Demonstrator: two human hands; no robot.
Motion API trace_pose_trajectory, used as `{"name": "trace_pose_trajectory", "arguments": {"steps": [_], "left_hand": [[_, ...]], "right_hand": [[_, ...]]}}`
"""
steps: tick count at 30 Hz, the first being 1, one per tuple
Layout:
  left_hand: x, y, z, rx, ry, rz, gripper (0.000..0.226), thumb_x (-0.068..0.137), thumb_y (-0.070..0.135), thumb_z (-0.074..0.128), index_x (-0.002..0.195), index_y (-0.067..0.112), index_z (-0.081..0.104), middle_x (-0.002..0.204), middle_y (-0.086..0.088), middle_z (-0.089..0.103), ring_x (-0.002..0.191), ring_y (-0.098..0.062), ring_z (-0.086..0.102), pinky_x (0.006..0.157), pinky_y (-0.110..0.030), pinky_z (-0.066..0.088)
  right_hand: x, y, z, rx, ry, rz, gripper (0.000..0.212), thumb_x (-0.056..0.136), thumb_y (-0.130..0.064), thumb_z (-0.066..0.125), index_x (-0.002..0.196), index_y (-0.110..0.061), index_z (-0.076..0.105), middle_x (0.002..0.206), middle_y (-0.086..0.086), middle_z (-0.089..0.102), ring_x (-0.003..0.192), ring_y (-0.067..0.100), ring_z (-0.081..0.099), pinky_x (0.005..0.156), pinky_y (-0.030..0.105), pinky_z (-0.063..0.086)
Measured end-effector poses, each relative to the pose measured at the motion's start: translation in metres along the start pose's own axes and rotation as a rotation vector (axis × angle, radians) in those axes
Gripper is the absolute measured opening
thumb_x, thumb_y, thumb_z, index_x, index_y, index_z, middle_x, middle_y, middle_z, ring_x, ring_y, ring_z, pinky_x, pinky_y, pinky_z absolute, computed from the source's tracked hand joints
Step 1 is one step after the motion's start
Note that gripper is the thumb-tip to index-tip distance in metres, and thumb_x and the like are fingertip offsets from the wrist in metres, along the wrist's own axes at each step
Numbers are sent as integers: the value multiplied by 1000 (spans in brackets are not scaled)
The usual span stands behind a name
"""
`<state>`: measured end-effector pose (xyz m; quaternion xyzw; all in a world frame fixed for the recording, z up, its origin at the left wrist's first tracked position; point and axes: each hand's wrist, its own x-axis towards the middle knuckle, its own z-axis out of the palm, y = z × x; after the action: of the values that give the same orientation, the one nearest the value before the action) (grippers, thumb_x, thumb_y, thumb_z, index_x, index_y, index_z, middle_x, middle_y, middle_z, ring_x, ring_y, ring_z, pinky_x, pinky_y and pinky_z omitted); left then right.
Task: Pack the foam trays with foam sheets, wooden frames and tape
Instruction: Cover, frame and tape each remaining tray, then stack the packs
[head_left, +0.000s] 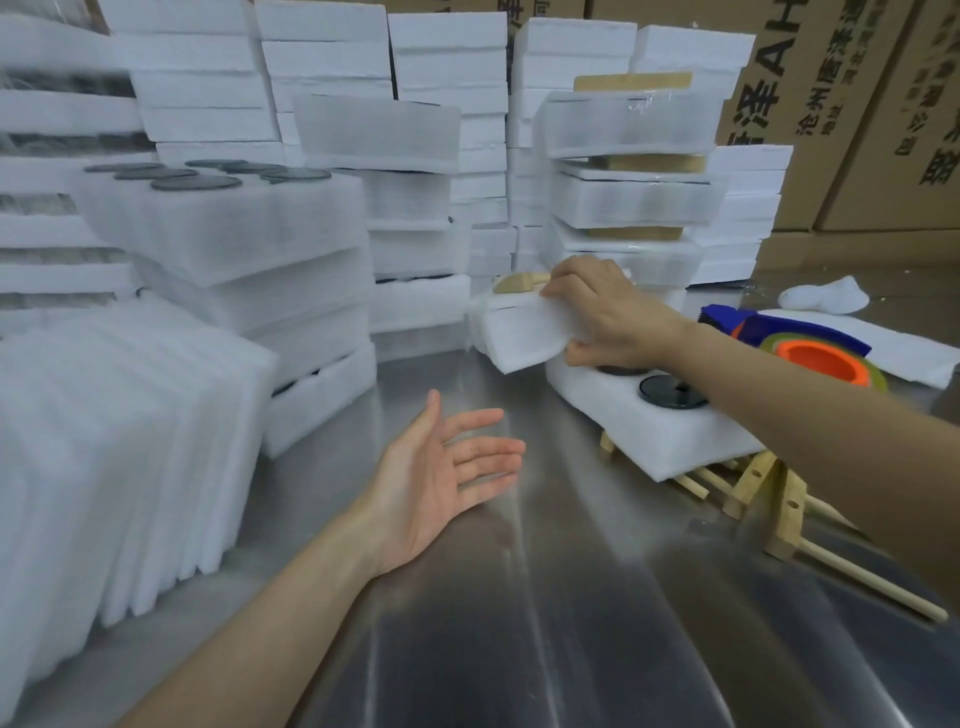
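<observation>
My right hand (608, 312) grips a wrapped foam pack (524, 332) with a wooden frame (519, 283) showing on top, held above the far middle of the steel table. My left hand (447, 467) hovers open, palm up, over the table's middle, holding nothing. Under my right forearm a foam tray (649, 421) with dark round discs (672, 391) in its pockets lies on loose wooden frames (753, 488). A blue and orange tape dispenser (815, 348) sits at the right.
Stacks of foam trays (234, 228) and packed bundles (634, 202) fill the back. A pile of foam sheets (119, 441) stands at the left. Cardboard boxes (852, 104) rise behind on the right. The steel table (519, 623) stretches toward me.
</observation>
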<state>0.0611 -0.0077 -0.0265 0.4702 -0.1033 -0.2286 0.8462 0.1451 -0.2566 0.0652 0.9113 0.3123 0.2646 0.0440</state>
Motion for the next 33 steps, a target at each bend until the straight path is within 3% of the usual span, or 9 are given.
{"name": "trace_pose_trajectory", "arguments": {"steps": [4,10,12,16,20,25,27,30,33], "left_hand": [[1,0,0,3,0,-4,66,84,59,46,118,5,63,105,-25,68,94,-31,69,82,-40,57],[-1,0,3,7,-5,2,64,83,57,45,117,5,62,100,-23,69,91,-29,70,78,-37,58],[-2,0,5,17,-4,4,63,83,56,45,115,5,62,98,-22,70,88,-28,70,75,-35,58],[-3,0,8,53,-2,7,62,82,55,45,114,6,61,95,-20,71,85,-25,71,72,-32,57],[-4,0,9,68,-9,11,61,82,54,45,115,5,61,94,-18,72,85,-25,71,74,-32,57],[-3,-3,8,94,-21,26,60,83,53,45,115,5,61,95,-19,71,86,-25,70,76,-32,57],[-3,-2,7,105,-30,37,60,84,52,44,115,4,61,95,-19,71,87,-25,70,78,-33,57],[-4,-4,10,132,-19,81,57,86,49,43,114,2,60,92,-19,70,84,-24,69,78,-34,57],[0,-8,10,198,82,184,45,93,39,40,106,1,60,82,-17,71,73,-22,69,69,-30,57]], "right_hand": [[0,17,4,105,-38,96,65,68,-7,76,124,5,46,121,23,42,115,36,39,101,48,33],[40,19,3,107,-255,135,71,64,-21,86,118,-8,43,122,10,39,115,26,34,91,43,40],[50,16,5,30,-287,169,73,60,-29,88,114,-12,41,120,7,41,113,24,34,82,40,40],[70,7,10,-287,-362,231,84,54,-49,87,116,-16,40,118,5,48,113,25,44,83,37,35],[82,3,17,-265,-402,375,91,58,-38,89,128,-16,36,122,9,46,115,31,45,72,38,40],[93,-3,32,-199,-421,510,87,67,-21,85,135,-14,33,128,12,41,121,38,38,76,39,40],[99,2,34,-156,-443,517,72,74,-14,79,132,-11,37,127,15,43,119,39,41,77,40,39],[98,6,58,-166,-405,577,44,88,-5,57,130,-8,44,130,17,47,119,37,47,91,39,42],[98,-1,85,-170,-361,625,38,93,-4,49,131,-8,48,132,14,52,123,31,49,100,34,39]]}}
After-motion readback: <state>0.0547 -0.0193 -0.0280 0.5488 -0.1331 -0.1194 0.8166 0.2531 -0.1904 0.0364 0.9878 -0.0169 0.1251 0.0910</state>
